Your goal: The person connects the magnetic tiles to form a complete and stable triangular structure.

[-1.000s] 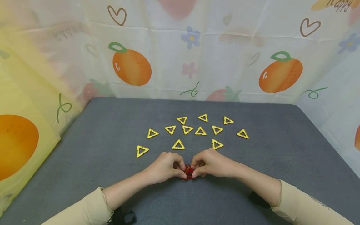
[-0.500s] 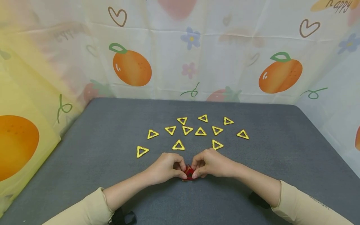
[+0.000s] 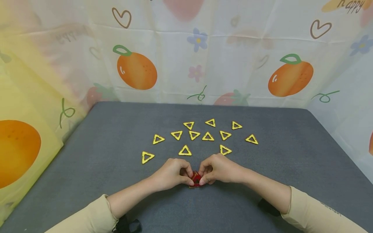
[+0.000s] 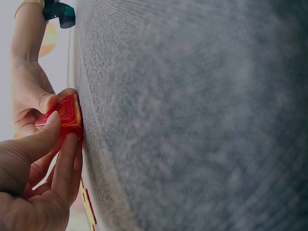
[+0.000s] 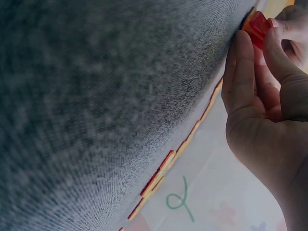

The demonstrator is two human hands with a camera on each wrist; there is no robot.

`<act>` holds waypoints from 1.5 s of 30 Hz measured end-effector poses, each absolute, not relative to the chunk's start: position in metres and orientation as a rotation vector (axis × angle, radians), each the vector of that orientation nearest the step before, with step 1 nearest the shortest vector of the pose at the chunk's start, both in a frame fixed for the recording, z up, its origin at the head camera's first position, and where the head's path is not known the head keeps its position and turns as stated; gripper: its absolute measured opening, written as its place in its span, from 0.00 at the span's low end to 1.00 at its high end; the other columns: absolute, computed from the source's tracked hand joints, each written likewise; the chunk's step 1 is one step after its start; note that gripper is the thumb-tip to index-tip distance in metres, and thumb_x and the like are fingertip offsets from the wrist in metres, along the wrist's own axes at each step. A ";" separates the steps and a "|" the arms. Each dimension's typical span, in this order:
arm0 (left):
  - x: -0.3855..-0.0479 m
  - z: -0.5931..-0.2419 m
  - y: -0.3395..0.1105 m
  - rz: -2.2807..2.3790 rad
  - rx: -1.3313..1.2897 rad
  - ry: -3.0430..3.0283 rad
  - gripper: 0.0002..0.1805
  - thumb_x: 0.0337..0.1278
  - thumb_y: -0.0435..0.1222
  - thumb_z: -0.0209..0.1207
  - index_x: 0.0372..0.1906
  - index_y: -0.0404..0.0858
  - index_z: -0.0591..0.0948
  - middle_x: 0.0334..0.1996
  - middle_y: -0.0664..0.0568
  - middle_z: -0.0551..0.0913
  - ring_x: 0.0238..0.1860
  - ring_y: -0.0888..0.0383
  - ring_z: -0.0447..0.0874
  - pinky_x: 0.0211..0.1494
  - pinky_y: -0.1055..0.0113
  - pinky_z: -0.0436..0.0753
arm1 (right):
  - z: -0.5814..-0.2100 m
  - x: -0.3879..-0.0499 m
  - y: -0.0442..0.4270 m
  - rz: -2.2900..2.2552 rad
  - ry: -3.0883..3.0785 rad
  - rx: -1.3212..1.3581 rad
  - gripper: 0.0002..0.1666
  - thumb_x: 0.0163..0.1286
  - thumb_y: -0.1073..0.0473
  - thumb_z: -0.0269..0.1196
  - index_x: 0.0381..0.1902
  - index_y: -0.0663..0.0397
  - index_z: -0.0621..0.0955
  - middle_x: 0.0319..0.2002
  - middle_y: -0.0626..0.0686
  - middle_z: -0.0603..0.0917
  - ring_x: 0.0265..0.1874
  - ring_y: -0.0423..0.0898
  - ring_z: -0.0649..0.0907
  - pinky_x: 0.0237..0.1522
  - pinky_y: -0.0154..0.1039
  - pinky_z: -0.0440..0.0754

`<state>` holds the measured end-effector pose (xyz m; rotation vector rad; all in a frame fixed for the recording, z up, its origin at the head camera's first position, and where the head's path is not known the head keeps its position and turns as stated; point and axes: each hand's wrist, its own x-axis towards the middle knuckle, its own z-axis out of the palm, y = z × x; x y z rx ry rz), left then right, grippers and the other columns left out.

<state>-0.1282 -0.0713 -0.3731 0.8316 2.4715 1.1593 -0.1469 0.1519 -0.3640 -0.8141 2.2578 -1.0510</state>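
Close to the table's near side, a small peaked shape of red triangular tiles [image 3: 196, 180] stands on the cloth, held from both sides. My left hand [image 3: 172, 174] pinches its left side between thumb and fingers. On the right side, my right hand [image 3: 222, 170] does the same. In the left wrist view the red triangular tiles [image 4: 67, 113] show a frame-like face with an orange edge, and a thumb presses on that face. The right wrist view has the tiles [image 5: 257, 28] near its top edge, partly covered by fingers. How many tiles are joined cannot be made out.
Several yellow triangular tiles [image 3: 208, 136] with hollow centres lie flat and spread out beyond the hands. One yellow tile [image 3: 225, 150] lies just behind the right hand. Dark grey cloth [image 3: 116, 136] covers the table. A fruit-printed curtain [image 3: 180, 64] hangs behind it.
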 end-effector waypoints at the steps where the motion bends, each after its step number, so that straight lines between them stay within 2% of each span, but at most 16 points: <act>1: -0.128 -0.373 -0.071 1.162 0.836 2.468 0.08 0.47 0.35 0.73 0.27 0.39 0.83 0.24 0.53 0.86 0.25 0.72 0.78 0.30 0.77 0.77 | -0.364 -0.147 0.152 -1.052 2.255 -0.812 0.04 0.57 0.59 0.73 0.30 0.50 0.87 0.23 0.49 0.88 0.23 0.39 0.85 0.27 0.34 0.86; 20: -0.128 -0.373 -0.070 1.156 0.827 2.466 0.07 0.48 0.34 0.73 0.27 0.39 0.83 0.26 0.53 0.86 0.27 0.72 0.78 0.30 0.77 0.77 | -0.364 -0.147 0.153 -1.053 2.240 -0.810 0.05 0.57 0.58 0.73 0.29 0.50 0.86 0.23 0.49 0.87 0.23 0.38 0.85 0.27 0.33 0.86; 30: -0.127 -0.371 -0.071 1.144 0.847 2.476 0.08 0.49 0.36 0.72 0.27 0.39 0.83 0.26 0.53 0.85 0.27 0.73 0.78 0.30 0.78 0.76 | -0.365 -0.149 0.154 -1.058 2.274 -0.825 0.07 0.55 0.56 0.75 0.25 0.50 0.85 0.20 0.49 0.86 0.20 0.37 0.84 0.25 0.34 0.85; 45: -0.127 -0.372 -0.069 1.145 0.832 2.483 0.07 0.48 0.34 0.73 0.28 0.40 0.83 0.26 0.54 0.85 0.27 0.72 0.79 0.31 0.77 0.77 | -0.364 -0.147 0.153 -1.017 2.285 -0.848 0.06 0.57 0.55 0.74 0.28 0.47 0.87 0.22 0.47 0.87 0.21 0.36 0.84 0.25 0.32 0.84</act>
